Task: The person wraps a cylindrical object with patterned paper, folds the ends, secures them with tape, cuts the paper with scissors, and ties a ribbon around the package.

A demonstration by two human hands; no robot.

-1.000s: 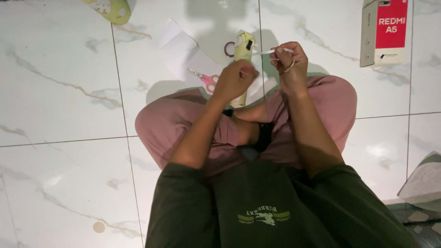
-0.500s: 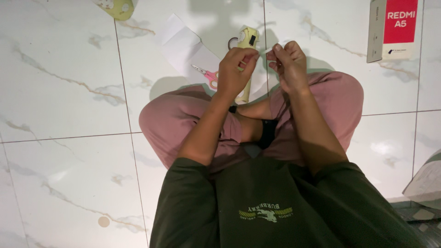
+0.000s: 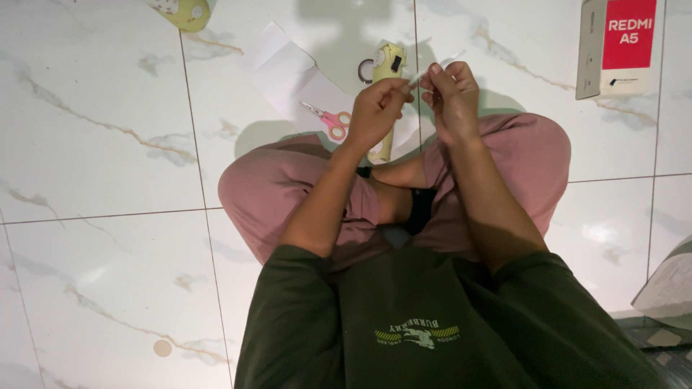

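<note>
Your left hand and right hand both pinch a thin white strip between closed fingertips, above your crossed legs — just beyond lie a yellow paper figure, pink scissors and white paper.

Your left hand, low over the pink scissors a second ago, now sits higher, fingertips pinched beside your right hand. The thin white strip, earlier held level out of your right fingers, now slants up between both hands. More of the scissors' pink handles shows beside your left wrist.
</note>
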